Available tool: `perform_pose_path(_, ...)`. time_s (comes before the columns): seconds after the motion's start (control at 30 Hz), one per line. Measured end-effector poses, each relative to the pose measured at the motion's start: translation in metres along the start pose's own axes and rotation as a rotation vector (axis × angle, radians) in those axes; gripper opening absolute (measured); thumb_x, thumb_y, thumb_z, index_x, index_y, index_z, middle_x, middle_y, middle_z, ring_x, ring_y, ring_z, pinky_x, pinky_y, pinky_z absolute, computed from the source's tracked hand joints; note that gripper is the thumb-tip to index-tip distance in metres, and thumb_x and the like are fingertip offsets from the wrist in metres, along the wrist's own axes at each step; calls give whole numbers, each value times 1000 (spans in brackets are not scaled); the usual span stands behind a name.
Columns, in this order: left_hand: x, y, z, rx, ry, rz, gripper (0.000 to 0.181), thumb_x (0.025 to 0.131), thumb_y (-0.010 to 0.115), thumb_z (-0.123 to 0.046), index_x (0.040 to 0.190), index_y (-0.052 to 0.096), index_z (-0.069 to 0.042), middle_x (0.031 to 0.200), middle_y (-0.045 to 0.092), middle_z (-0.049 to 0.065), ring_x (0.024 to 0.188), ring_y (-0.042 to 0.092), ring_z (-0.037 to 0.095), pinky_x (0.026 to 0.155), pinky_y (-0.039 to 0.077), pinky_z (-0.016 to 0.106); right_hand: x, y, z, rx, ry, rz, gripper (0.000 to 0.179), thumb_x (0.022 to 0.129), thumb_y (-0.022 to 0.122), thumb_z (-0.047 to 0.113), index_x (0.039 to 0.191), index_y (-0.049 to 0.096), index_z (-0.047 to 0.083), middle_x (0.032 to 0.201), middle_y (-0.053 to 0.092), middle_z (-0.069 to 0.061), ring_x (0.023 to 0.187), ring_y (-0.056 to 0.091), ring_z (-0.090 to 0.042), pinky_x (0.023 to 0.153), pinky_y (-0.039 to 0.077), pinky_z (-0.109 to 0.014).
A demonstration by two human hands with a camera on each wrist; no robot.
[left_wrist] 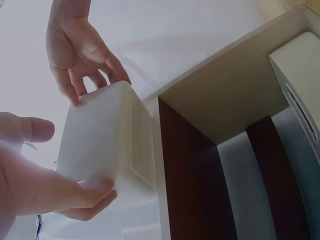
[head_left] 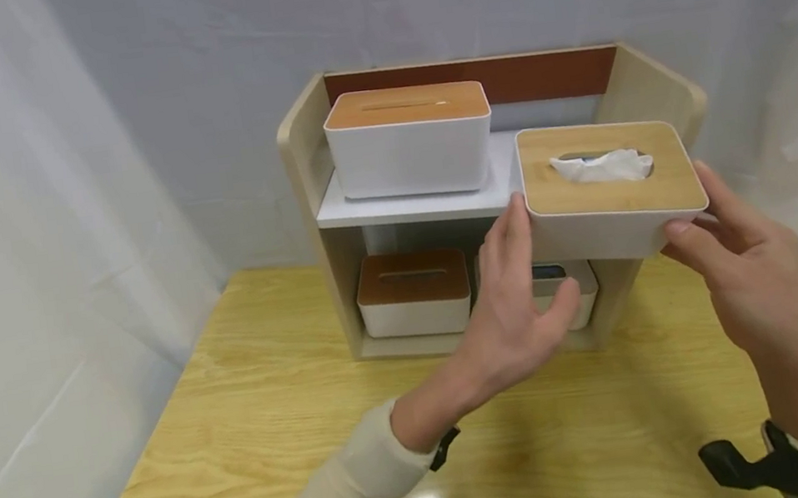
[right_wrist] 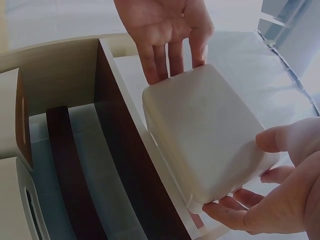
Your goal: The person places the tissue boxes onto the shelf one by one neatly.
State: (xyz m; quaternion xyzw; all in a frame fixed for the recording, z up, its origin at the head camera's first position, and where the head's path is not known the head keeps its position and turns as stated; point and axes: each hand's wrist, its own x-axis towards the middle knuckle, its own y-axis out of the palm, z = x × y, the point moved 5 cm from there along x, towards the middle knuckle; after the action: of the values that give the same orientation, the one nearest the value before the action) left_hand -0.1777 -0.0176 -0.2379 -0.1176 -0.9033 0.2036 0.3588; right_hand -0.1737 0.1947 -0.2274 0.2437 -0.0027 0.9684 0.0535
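A white tissue box (head_left: 590, 203) with a light wooden lid and a tissue poking from its slot is held up before the right part of the upper shelf (head_left: 409, 207). My right hand (head_left: 762, 277) grips its right end, thumb on the front face. Straight fingers of my left hand (head_left: 509, 314) touch the opposite end, the thumb standing away from it. Both wrist views show the pale underside of the box, as the left wrist view does between my right hand (left_wrist: 82, 47) above and my left hand (left_wrist: 45, 187) below.
A two-level wooden rack (head_left: 303, 152) stands on the yellow wood-grain table (head_left: 255, 419). Its upper level holds an orange-lidded tissue box (head_left: 413, 155). Below are a brown-lidded box (head_left: 415, 314) and a paler box (head_left: 582, 292), partly hidden. White sheeting (head_left: 28, 247) hangs around.
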Motion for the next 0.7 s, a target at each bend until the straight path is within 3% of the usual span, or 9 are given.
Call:
perform_pose_path(0.27,11,-5,5,-18,-3,15,89,91,57,-16,159,1,-2,165,8,12,148,16,26,119,24,42,12,2,0,26,25,2,62,95,62,1,151,43,20,154,42,-13,121,55,-17,86,52,-15)
perform_pose_path(0.5,23,-12,9,-34,60,8,85,91,56,-14,158,5,2,165,10,15,150,12,21,122,16,36,20,6,0,67,6,28,63,96,60,0,154,37,12,145,48,-17,126,49,-23,87,51,-14)
perform_pose_path(0.6,27,-14,9,-67,79,4,84,90,57,-10,157,8,3,164,14,16,149,15,16,121,19,31,22,6,0,92,25,4,66,96,60,-2,154,33,12,141,45,-14,126,49,-23,87,52,-14)
perform_pose_path(0.7,30,-15,10,-104,51,10,83,90,58,-7,157,10,0,163,18,13,145,24,13,118,27,27,24,7,1,90,21,-36,67,95,60,-4,152,30,14,137,42,-8,127,48,-25,88,51,-14)
